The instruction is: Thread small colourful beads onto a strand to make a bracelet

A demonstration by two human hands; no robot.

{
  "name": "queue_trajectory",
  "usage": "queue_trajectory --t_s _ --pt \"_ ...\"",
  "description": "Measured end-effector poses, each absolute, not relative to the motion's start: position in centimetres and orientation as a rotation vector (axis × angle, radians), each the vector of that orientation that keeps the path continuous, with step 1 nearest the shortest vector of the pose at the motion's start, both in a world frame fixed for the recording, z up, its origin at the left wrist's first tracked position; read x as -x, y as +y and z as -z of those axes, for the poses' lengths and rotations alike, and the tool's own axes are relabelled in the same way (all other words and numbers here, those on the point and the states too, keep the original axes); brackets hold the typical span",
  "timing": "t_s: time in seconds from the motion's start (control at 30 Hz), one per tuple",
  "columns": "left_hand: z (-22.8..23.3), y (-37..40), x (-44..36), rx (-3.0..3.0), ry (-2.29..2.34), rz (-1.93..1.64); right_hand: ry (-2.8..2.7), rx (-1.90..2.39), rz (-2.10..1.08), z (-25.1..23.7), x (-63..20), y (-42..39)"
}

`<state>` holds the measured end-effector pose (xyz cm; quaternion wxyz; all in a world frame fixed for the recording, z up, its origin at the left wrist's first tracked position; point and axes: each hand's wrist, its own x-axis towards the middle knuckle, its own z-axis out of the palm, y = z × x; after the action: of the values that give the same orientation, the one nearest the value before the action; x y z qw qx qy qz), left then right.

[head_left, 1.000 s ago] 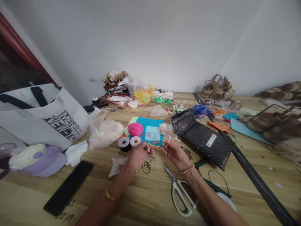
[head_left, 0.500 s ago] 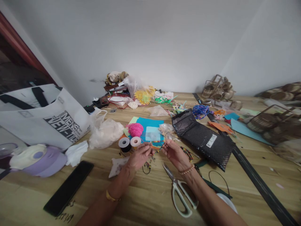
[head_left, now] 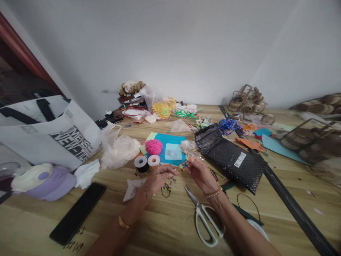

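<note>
Head view, two hands [head_left: 160,176] [head_left: 199,172], one bead string [head_left: 182,165]

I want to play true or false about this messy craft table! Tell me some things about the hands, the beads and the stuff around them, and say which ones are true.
1. Both hands hold a string of coloured beads between them. True: the left hand and right hand pinch it at each end.
2. The scissors are in the right hand. False: they lie on the wooden table, near the right wrist.
3. A pink ball of yarn sits beyond the two spools. True.
4. The black phone lies to the right of the hands. False: it lies to their left.
5. The scissors are open. True.
</note>
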<state>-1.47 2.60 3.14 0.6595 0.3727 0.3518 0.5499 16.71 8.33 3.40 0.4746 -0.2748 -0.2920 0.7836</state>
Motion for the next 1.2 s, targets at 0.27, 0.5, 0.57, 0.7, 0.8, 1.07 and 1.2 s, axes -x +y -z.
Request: queue_trajectory --t_s 0.27,0.5,0.57,0.7,0.8,1.07,1.2 --pt "-3.5 2.4 1.1 -0.848 0.805 -1.179 -0.777 0.67 -1.873 -3.2 -16.8 8.3" --pt "-3.3 2.6 0.7 -0.934 0.877 -1.188 -0.772 0.661 -1.888 -3.5 -16.8 8.2" --pt "-2.9 2.6 0.6 -1.003 0.915 -1.165 -0.767 0.662 -1.891 -3.6 -16.8 8.1" --pt "-2.6 2.5 0.5 -1.046 0.939 -1.138 -0.782 0.657 -1.893 -3.6 -16.7 7.9" --pt "-2.7 2.4 0.3 -1.049 0.923 -1.149 -0.817 0.661 -1.887 -3.4 -16.7 7.9" --pt "-2.9 2.2 0.1 -1.05 0.892 -1.165 -0.855 0.653 -1.882 -3.7 -16.3 7.5" --pt "-3.0 2.1 0.0 -1.049 0.92 -1.163 -0.816 0.641 -1.898 -3.9 -16.1 7.2"
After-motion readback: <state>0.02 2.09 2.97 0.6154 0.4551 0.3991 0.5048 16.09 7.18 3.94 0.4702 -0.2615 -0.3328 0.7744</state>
